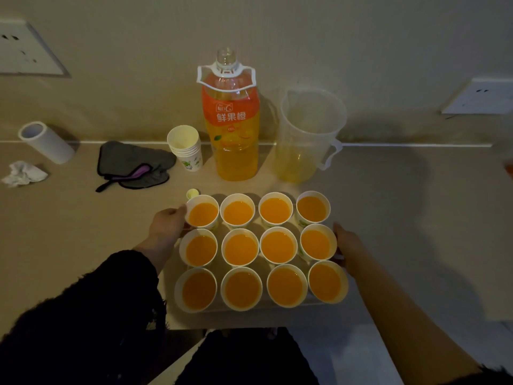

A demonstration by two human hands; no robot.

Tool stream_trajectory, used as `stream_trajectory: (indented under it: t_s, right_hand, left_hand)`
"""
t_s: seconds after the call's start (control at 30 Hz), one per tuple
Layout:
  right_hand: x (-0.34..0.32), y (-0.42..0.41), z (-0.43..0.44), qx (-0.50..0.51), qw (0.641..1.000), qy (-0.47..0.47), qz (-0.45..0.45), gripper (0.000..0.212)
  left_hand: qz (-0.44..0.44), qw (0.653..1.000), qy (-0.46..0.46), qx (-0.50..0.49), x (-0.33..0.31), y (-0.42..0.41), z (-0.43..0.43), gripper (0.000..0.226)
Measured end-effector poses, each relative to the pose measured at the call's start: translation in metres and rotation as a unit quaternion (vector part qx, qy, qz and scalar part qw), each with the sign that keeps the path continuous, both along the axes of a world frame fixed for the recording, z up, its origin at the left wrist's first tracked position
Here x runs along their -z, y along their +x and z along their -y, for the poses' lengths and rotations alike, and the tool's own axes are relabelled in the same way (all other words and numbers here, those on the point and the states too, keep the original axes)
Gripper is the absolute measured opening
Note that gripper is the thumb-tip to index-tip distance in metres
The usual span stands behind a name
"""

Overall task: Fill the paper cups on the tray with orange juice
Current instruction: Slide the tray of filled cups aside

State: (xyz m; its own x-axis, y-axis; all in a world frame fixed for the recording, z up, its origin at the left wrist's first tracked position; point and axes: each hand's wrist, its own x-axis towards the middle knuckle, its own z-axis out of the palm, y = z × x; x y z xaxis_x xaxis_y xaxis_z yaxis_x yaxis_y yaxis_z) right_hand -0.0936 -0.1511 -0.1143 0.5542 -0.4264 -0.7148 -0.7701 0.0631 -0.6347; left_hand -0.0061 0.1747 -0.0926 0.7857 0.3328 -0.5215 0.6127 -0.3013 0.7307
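Twelve juice-filled paper cups (240, 248) occupy the tray (263, 309); left hand (169, 222) and right hand (347, 240) grip its opposite edges.

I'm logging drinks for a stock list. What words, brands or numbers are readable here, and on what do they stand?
"鲜果橙": white characters on the orange label of the tall clear plastic juice bottle.
Small white logo above those characters: too blurred to read.
Small red mark lower on the label: too small to read.
Green print on the stack of white paper cups: too small to tell whether it holds any words.
Nothing else is legible.
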Motion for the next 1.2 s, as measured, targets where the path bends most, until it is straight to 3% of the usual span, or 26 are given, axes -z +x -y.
stream_trajectory:
  t_s: [0.17, 0.27, 0.4, 0.53, 0.8, 0.93, 1.0, 1.2]
  right_hand:
    - [0.0, -0.001, 0.003, 0.037, 0.999, -0.005, -0.015, 0.045]
    - [-0.001, -0.004, 0.006, 0.033, 0.998, -0.031, -0.042, 0.041]
    - [-0.002, -0.01, 0.006, -0.006, 0.994, -0.033, -0.101, 0.016]
    - [-0.003, -0.016, 0.008, -0.07, 0.99, -0.052, -0.107, 0.005]
    - [-0.005, -0.026, 0.016, -0.219, 0.97, -0.089, -0.056, 0.021]
    - [-0.005, -0.025, 0.012, -0.29, 0.946, -0.137, -0.037, 0.005]
    - [-0.005, -0.023, 0.011, -0.326, 0.93, -0.166, -0.043, 0.007]
    - [-0.004, -0.018, 0.012, -0.347, 0.917, -0.186, -0.058, 0.019]
  left_hand:
    - [-0.029, 0.998, -0.003, -0.052, 0.0, -0.009, -0.015, 0.039]
    - [-0.078, 0.997, -0.002, -0.013, 0.007, -0.029, -0.028, 0.036]
    - [-0.166, 0.985, -0.005, 0.044, 0.009, -0.05, -0.035, 0.024]
    - [-0.211, 0.973, -0.008, 0.095, 0.007, -0.058, -0.03, 0.012]
    - [-0.168, 0.971, 0.023, 0.169, 0.013, -0.061, -0.03, 0.008]
    - [-0.134, 0.965, 0.04, 0.222, 0.012, -0.061, -0.029, 0.015]
    - [-0.127, 0.964, 0.042, 0.228, 0.014, -0.06, -0.029, 0.016]
    - [-0.117, 0.964, 0.067, 0.228, 0.022, -0.059, -0.031, 0.017]
